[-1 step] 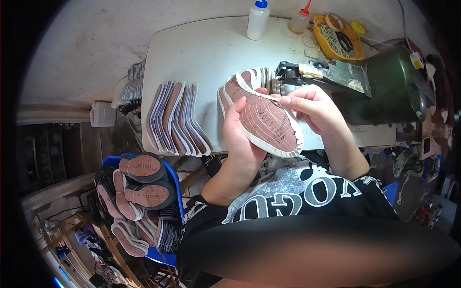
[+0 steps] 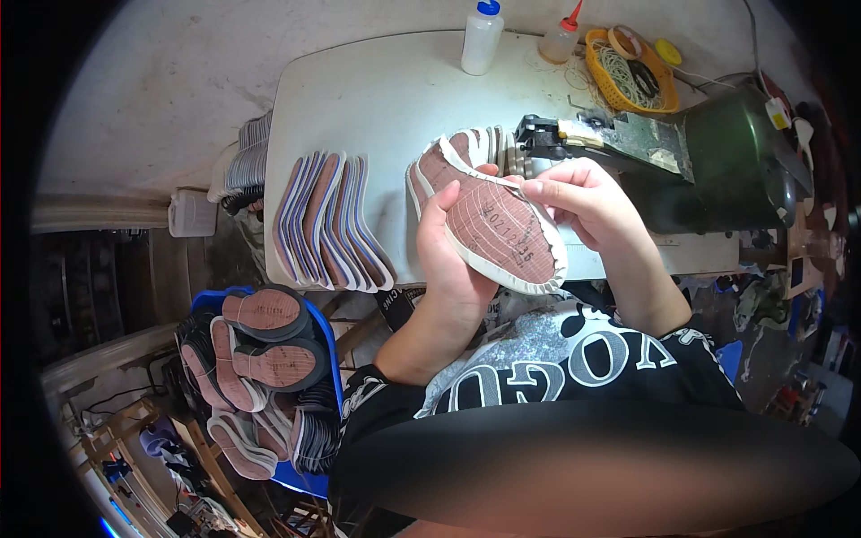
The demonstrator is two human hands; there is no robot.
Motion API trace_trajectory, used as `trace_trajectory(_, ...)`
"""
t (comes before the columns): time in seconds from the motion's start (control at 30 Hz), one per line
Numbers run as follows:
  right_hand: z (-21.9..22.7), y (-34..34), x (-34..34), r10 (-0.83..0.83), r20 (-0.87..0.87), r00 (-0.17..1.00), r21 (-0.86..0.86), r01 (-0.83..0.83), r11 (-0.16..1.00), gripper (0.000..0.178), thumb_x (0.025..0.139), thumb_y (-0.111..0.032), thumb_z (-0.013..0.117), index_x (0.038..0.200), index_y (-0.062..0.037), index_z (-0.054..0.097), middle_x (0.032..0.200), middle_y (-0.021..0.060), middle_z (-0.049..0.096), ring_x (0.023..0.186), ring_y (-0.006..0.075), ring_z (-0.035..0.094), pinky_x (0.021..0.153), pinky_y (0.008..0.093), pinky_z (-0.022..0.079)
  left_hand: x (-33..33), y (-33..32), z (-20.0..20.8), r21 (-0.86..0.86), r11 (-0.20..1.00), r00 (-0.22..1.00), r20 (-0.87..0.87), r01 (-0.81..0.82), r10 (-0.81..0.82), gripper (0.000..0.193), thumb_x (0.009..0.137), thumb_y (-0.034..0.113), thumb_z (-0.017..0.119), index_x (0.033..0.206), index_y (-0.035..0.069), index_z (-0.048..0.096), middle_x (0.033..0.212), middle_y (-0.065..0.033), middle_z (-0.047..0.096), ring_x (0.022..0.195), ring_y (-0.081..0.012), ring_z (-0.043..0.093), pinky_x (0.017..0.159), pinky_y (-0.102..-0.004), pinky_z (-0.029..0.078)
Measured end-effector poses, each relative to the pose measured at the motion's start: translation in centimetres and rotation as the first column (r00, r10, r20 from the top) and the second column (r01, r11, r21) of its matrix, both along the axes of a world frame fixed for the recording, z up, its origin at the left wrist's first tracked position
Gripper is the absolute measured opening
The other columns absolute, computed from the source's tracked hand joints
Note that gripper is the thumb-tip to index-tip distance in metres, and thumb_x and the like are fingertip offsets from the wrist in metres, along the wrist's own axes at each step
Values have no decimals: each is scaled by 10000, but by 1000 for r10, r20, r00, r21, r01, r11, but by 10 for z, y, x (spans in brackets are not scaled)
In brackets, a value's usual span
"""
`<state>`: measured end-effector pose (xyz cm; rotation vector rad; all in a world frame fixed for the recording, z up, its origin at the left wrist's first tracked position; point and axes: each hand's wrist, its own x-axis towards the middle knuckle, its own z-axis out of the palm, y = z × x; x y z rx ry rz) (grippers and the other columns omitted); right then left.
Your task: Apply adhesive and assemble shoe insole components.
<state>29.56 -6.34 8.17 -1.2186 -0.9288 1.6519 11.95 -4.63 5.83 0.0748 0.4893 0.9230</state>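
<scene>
A reddish-brown shoe insole (image 2: 507,220) with a white strip along its edge is held tilted above the near part of the white table (image 2: 404,81). My left hand (image 2: 453,260) grips it from the left, thumb on the brown face and the other fingers mostly hidden behind. At the insole's right edge, my right hand (image 2: 581,199) pinches the white edge strip between thumb and forefinger. The strip is gathered in small folds round the rounded end. Behind the held insole, more white-edged insoles (image 2: 489,143) stand in a row, partly covered.
Several insoles (image 2: 327,220) lean in a row on the table's left. A green machine (image 2: 731,157) with a protruding arm occupies the right. Two bottles and a yellow basket (image 2: 668,100) are at the back. Lower left, a blue seat or bin (image 2: 329,341) bears piled insoles.
</scene>
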Motion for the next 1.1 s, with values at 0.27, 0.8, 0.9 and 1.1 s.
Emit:
trace_trajectory(0.27,-1,1,-2,-18,-144,989,-76,8,997,222,875,-196,635,860,15,701,670,10,626,581,55,569,553,189,461,-4,-5,7,-94,995,1000,-25,8,-11,445,911,321,423,1169,-22,539,1075,-147,623,992,-258,605,891,-390,475)
trace_trajectory(0.8,2,2,-1,61,-76,995,-111,-69,991,227,868,-175,619,755,12,681,654,46,642,548,87,602,539,241,522,-3,-10,4,-144,989,997,-76,-12,1,448,918,333,413,1151,-24,550,1070,-138,625,986,-253,604,887,-384,472)
trace_trajectory(0.9,3,2,-1,40,-109,993,-147,-55,988,231,862,-181,618,746,9,679,663,53,647,544,91,601,539,246,525,-3,-10,5,-144,990,997,-81,-8,-4,421,921,349,420,1122,0,540,1064,-163,622,995,-262,601,894,-385,469)
trace_trajectory(1.1,1,4,7,78,-129,989,-186,-102,977,225,846,-185,626,741,8,672,668,55,633,530,97,589,527,254,524,-1,-11,8,-123,992,996,-85,14,-24,430,922,350,416,1142,-3,521,1071,-172,618,1000,-266,601,900,-394,470)
